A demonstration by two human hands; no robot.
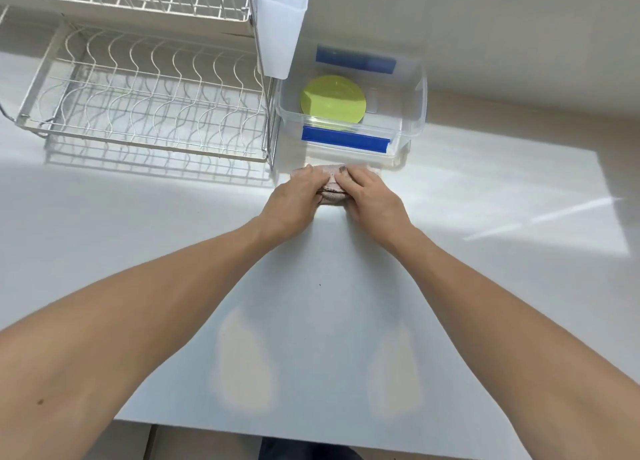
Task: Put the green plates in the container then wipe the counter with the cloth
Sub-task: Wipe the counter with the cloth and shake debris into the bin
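White counter (485, 217) with rack (145, 113), container (412, 120), cloth (332, 196)

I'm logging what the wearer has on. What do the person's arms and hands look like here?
Both forearms are bare as far as the frame shows: no sleeves, gloves, watch or bracelet visible. The left hand and right hand show no rings that I can make out. A small dark spot sits on the left forearm.

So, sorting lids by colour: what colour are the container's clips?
Blue clips on the container, head view.
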